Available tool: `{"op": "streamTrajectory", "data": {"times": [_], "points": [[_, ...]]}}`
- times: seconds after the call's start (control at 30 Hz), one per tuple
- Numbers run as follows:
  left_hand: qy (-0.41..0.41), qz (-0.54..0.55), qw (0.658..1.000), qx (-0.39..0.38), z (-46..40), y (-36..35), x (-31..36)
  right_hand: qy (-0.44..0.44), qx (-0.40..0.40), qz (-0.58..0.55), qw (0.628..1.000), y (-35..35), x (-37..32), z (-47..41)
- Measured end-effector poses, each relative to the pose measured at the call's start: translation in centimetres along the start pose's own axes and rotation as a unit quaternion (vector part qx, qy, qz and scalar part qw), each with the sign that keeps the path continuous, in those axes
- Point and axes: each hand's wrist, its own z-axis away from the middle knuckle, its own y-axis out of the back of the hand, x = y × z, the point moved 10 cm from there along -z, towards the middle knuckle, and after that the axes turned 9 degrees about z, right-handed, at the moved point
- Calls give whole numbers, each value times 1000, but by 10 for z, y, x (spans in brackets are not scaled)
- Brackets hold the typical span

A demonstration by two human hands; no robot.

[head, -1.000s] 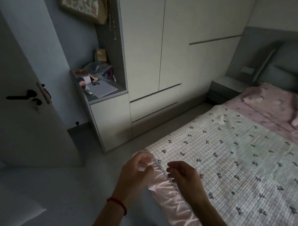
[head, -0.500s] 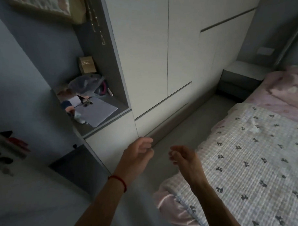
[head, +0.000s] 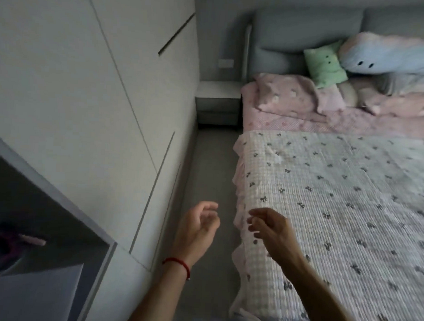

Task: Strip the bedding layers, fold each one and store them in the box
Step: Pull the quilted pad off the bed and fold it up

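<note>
A white quilted blanket with small dark bows and a pink ruffled edge covers most of the bed. Beneath it a pink sheet shows near the headboard, with pink pillows on it. My left hand, with a red cord at the wrist, hovers over the floor gap beside the bed, fingers loosely curled and holding nothing. My right hand hovers just above the blanket's left edge, fingers relaxed and empty. No box is in view.
A white wardrobe lines the left side, with an open shelf niche at lower left. A narrow grey floor strip runs between wardrobe and bed. A nightstand stands by the grey headboard. A green cushion and a blue plush lie at the head.
Both hands have let go of the blanket's pink-edged corner and lifted. The view has swung right from the door and shelf toward the head of the bed.
</note>
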Motion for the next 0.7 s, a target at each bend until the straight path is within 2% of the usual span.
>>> {"op": "streamTrajectory", "data": {"times": [0.13, 0.27, 0.37, 0.5, 0.7], "points": [[21, -22, 997, -76, -84, -7, -2, -46, 44, -6, 998, -14, 9, -56], [42, -54, 993, -96, -181, -24, -5, -72, 32, -4, 997, -21, 17, -136], [56, -90, 987, -122, -264, -51, 5, -79, 65, -5, 995, 1, 18, -212], [59, -116, 980, -152, -332, -71, 17, -106, 91, -9, 990, 24, 14, -272], [72, -106, 968, -215, -490, -129, 31, -161, 159, -24, 974, 59, 22, -377]]}}
